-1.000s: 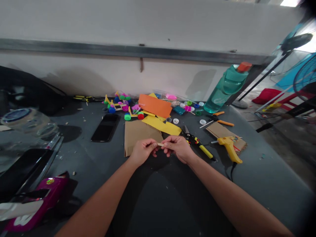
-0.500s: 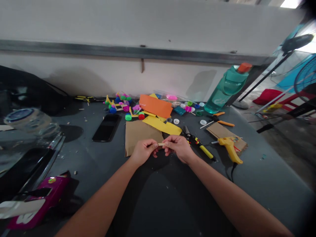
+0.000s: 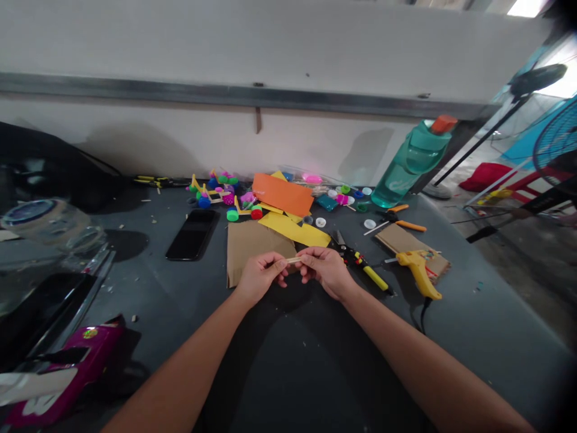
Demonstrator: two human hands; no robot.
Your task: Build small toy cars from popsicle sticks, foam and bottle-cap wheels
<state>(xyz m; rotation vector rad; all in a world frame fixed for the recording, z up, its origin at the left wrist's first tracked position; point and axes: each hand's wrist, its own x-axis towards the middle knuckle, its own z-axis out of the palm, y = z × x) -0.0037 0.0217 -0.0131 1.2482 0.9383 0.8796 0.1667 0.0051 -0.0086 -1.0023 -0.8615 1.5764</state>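
Both of my hands pinch one small pale wooden stick [image 3: 293,260] above the dark table [image 3: 288,361]. My left hand [image 3: 259,275] grips its left end with fingers closed. My right hand [image 3: 325,269] grips its right end with thumb and fingers pressed together. Just behind the hands lies a brown cardboard sheet [image 3: 250,242], with a yellow paper strip [image 3: 295,230] and an orange card [image 3: 283,193] beyond it.
A yellow glue gun [image 3: 419,269] rests on cardboard at the right, beside yellow-handled cutters [image 3: 363,269]. A black phone [image 3: 193,233] lies left of the sheet. Coloured bottle caps and stick toys [image 3: 223,195] crowd the back. A teal bottle [image 3: 408,162] stands at the back right.
Both hands keep the stick pinched between them; they have crept very slightly closer together. Nothing else on the table has moved.
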